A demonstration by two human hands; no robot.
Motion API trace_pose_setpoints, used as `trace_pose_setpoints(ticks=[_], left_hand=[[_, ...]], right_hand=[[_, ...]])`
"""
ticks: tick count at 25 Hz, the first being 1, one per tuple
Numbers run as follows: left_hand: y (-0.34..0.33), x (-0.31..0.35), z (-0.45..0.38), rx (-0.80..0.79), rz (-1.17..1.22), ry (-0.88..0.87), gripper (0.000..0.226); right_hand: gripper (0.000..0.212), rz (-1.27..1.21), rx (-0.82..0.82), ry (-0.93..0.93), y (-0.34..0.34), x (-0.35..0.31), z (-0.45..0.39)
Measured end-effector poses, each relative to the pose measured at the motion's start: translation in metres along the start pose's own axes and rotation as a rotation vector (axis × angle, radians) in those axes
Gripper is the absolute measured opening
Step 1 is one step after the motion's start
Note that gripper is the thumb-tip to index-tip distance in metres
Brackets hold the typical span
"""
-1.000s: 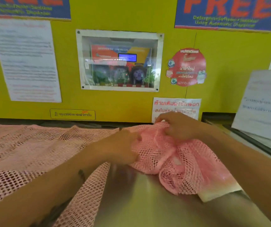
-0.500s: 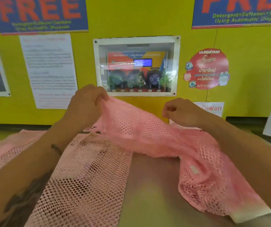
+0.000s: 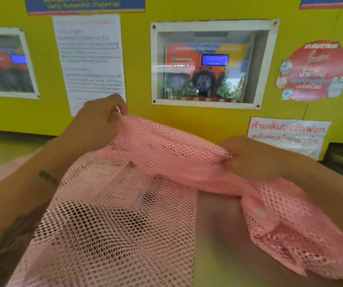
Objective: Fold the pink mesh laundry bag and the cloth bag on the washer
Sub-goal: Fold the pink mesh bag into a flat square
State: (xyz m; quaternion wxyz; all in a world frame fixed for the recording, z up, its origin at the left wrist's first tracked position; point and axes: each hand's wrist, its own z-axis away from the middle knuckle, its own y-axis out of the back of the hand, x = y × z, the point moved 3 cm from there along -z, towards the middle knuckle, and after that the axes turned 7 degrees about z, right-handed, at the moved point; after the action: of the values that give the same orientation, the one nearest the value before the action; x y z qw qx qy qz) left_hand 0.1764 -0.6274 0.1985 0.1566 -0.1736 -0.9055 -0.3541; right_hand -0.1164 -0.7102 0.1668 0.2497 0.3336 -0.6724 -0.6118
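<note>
Above the metal surface [image 3: 218,235], both hands hold the pink mesh laundry bag [image 3: 125,214] by one edge. Left hand [image 3: 98,125]: fingers curled, thumb and fingertips pinching the mesh at its highest point, raised in front of the yellow wall [image 3: 137,79]; forearm enters from the near left, angled up and to the far side. Right hand [image 3: 251,156]: fingers closed around a gathered section of mesh, lower than the left hand; forearm enters from the near right. Between the two hands the mesh runs as a taut, sloping band. Below the left hand the bag hangs and spreads over the surface toward the near left. Below the right hand a bunched portion lies on the surface at the right.
</note>
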Motion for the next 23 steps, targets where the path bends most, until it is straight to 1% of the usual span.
trace_pose_setpoints(ticks=[1, 2, 3, 4, 5, 6, 7, 8, 9, 10, 11, 12, 14, 15, 16, 18, 20, 21, 23], left_hand=[[0.012, -0.003, -0.001, 0.001, 0.015, 0.034, 0.031], [0.024, -0.010, -0.002, -0.019, 0.017, 0.090, 0.031], [0.036, -0.018, -0.002, -0.070, 0.009, 0.161, 0.028], [0.046, -0.025, -0.001, -0.159, 0.009, 0.244, 0.022], [0.054, -0.028, 0.003, -0.261, 0.034, 0.330, 0.020], [0.056, -0.029, 0.009, -0.340, 0.079, 0.406, 0.017], [0.054, -0.028, 0.014, -0.390, 0.119, 0.456, 0.012], [0.049, -0.028, 0.019, -0.420, 0.108, 0.456, 0.009], [0.041, -0.028, 0.023, -0.455, 0.053, 0.428, 0.009], [0.033, -0.029, 0.028, -0.506, -0.031, 0.407, 0.010], [0.024, -0.029, 0.035, -0.571, -0.155, 0.397, 0.014], [0.016, -0.031, 0.043, -0.651, -0.281, 0.403, 0.023], [0.002, -0.037, 0.059, -0.790, -0.434, 0.447, 0.042], [-0.002, -0.039, 0.066, -0.824, -0.458, 0.452, 0.046], [-0.005, -0.041, 0.071, -0.834, -0.452, 0.443, 0.043], [-0.008, -0.041, 0.077, -0.805, -0.392, 0.425, 0.026], [-0.007, -0.040, 0.079, -0.749, -0.330, 0.409, 0.011], [-0.006, -0.040, 0.079, -0.723, -0.306, 0.401, 0.011], [-0.004, -0.044, 0.078, -0.666, -0.264, 0.387, 0.009]], right_hand=[[0.018, -0.105, 0.018, 0.015, 0.013, -0.001, -0.001], [0.016, -0.233, -0.053, 0.066, 0.022, -0.006, 0.002], [0.018, -0.374, -0.183, 0.140, 0.027, -0.013, 0.007], [0.029, -0.494, -0.300, 0.185, 0.029, -0.020, 0.012], [0.039, -0.555, -0.352, 0.191, 0.030, -0.024, 0.012], [0.043, -0.545, -0.321, 0.157, 0.029, -0.025, 0.008], [0.040, -0.483, -0.243, 0.107, 0.026, -0.023, -0.001], [0.034, -0.377, -0.161, 0.064, 0.021, -0.023, -0.013], [0.031, -0.260, -0.115, 0.041, 0.013, -0.024, -0.027], [0.032, -0.141, -0.119, 0.050, 0.002, -0.028, -0.041], [0.034, -0.020, -0.161, 0.055, -0.012, -0.031, -0.055], [0.038, 0.079, -0.200, 0.041, -0.026, -0.033, -0.068], [0.042, 0.198, -0.248, -0.011, -0.046, -0.033, -0.090], [0.044, 0.211, -0.263, -0.033, -0.053, -0.033, -0.098], [0.045, 0.210, -0.265, -0.048, -0.058, -0.032, -0.105], [0.039, 0.224, -0.257, -0.050, -0.066, -0.028, -0.117], [0.017, 0.275, -0.232, -0.031, -0.072, -0.026, -0.125], [0.009, 0.298, -0.211, -0.032, -0.073, -0.025, -0.126], [0.009, 0.292, -0.101, -0.048, -0.063, -0.027, -0.125]])
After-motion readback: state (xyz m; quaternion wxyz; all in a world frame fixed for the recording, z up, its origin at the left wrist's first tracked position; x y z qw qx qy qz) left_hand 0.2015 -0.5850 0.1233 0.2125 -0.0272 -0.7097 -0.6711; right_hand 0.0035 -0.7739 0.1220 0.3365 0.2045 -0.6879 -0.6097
